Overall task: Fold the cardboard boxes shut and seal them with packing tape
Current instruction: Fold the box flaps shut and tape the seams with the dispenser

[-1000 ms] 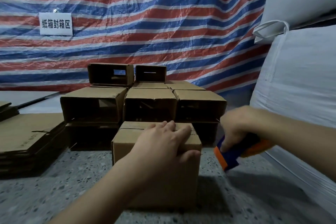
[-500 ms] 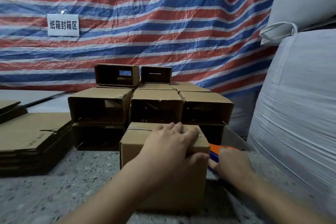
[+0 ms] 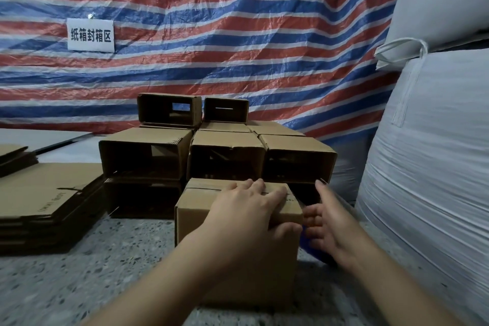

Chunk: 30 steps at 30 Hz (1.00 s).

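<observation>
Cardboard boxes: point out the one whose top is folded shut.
The nearest box, under the left hand; the stacked boxes behind show open ends.

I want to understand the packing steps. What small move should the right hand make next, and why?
Probably bring the right hand against the right side of the nearest box and take a grip there. The hand is open and holds nothing, its fingers beside that side. The left hand presses flat on the closed top flaps, so both hands could then lift or turn the box.

Two hands [image 3: 246, 217], one sign [image 3: 90, 34], two sacks [image 3: 434, 156].
</observation>
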Each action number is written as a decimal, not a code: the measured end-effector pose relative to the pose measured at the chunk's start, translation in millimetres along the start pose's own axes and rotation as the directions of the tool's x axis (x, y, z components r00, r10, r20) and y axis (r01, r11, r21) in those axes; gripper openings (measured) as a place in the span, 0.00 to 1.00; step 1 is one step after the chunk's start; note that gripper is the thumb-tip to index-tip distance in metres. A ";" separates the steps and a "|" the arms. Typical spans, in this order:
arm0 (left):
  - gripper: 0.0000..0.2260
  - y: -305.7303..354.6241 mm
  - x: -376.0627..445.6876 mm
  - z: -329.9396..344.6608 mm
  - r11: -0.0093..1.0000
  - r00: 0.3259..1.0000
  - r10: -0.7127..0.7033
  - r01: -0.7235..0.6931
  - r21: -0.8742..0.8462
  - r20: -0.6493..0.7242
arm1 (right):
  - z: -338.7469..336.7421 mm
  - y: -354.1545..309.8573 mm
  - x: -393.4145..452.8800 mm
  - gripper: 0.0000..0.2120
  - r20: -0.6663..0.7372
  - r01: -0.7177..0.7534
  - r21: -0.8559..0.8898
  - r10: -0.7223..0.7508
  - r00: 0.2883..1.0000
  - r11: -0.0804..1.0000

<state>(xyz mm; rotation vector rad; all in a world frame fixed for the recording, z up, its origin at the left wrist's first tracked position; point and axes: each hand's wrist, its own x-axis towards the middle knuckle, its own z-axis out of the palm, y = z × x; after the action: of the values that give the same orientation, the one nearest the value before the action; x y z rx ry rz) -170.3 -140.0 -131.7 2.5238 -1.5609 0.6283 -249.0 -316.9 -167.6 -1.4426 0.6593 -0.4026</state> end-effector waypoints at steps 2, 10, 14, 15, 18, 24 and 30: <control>0.31 0.4 -0.4 1.0 1.000 1.000 0.000 0.000 0.010 -0.015 | 2.9 1.7 -3.0 0.37 0.126 -0.080 0.052 0.073 0.989 0.995; 0.32 -0.6 0.3 1.4 1.000 1.000 0.001 -0.001 0.008 -0.018 | 8.0 7.7 -2.1 0.15 0.122 -0.017 0.233 -0.012 0.992 0.972; 0.32 -0.9 1.2 2.4 1.000 1.000 0.002 -0.002 0.007 -0.009 | 16.7 14.0 -3.8 0.18 0.060 0.029 0.190 -0.041 0.997 0.981; 0.32 -0.8 1.0 2.4 1.000 1.000 0.003 -0.003 0.007 -0.007 | 20.3 15.9 -5.6 0.19 0.050 0.030 0.191 -0.041 0.998 0.981; 0.33 0.3 0.9 2.2 1.000 1.000 0.004 -0.004 0.022 -0.002 | 27.4 20.0 -9.0 0.19 0.019 0.033 0.203 -0.038 0.999 0.979; 0.33 0.9 0.5 0.6 1.000 1.000 -0.005 0.005 0.015 0.013 | 27.3 24.5 -14.3 0.18 -0.049 0.008 0.028 -0.007 0.999 1.000; 0.36 3.5 2.1 -1.8 0.999 1.000 -0.021 0.020 0.045 0.022 | 23.7 -22.3 -3.5 0.22 -0.200 0.302 0.017 -0.293 0.935 0.953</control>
<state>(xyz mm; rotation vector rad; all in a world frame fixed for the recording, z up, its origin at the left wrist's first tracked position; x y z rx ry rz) -173.0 -142.8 -129.6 2.5844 -1.5431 0.6420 -233.8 -298.7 -145.1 -1.4731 0.5827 -0.8009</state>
